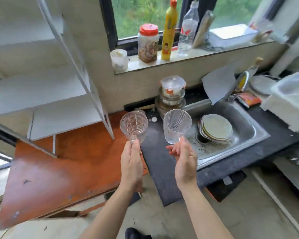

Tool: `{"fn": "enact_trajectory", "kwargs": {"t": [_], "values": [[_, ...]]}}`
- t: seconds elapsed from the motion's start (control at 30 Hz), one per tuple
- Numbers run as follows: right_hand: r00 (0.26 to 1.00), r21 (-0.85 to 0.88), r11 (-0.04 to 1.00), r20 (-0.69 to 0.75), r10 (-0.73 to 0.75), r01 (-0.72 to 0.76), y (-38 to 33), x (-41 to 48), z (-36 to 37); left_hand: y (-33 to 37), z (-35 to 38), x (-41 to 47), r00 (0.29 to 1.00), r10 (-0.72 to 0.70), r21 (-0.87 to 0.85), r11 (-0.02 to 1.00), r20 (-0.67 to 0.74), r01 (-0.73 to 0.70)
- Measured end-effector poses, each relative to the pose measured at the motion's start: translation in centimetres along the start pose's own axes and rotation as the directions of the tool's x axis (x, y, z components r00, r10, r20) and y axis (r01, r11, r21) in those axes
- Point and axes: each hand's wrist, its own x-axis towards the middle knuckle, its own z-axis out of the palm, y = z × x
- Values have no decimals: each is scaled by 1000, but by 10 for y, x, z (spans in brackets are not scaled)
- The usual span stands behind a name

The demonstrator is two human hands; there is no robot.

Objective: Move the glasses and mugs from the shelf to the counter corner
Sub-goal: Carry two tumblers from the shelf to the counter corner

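At mid-frame the left hand (131,163) pinches the foot of a clear glass (134,128) cut in a raised diamond grid, fingers curled round its base. Just right of it, the right hand (185,159) grips a second tumbler (177,126) by its bottom; this one is smooth-rimmed with fine curved ribs. Both are held tilted in the air over the dark, speckled counter (155,152), mouths toward the camera, apart from each other.

The white shelf (59,107) stands at upper left on an orange top (67,169). No writing is legible: the yellow bottle (169,31) on the sill shows only a pictured label, the clear bottle (187,30) a red one. Round plates (216,128) lie stacked in the steel sink (245,135).
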Motion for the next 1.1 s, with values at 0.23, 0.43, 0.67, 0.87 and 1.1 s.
{"fn": "enact_trajectory", "kwargs": {"t": [0.23, 0.43, 0.67, 0.87, 1.1], "values": [[969, 73, 988, -219, -117, 136, -38, 24, -160, 46, 152, -67, 954, 186, -7, 982, 236, -190], [908, 34, 981, -386, -162, 190, -71, 30, -344, 71, 310, -158, 881, 216, -28, 974, 421, -225], [753, 13, 973, -636, -168, 228, -116, 31, -523, 93, 469, -251, 723, 232, -81, 968, 651, -238], [565, 23, 970, -816, -122, 243, -128, 50, -646, 88, 596, -309, 536, 205, -112, 973, 819, -202], [312, -102, 973, -936, -164, 208, -154, 56, -787, 91, 766, -388, 257, 195, -154, 973, 946, -171]]}}
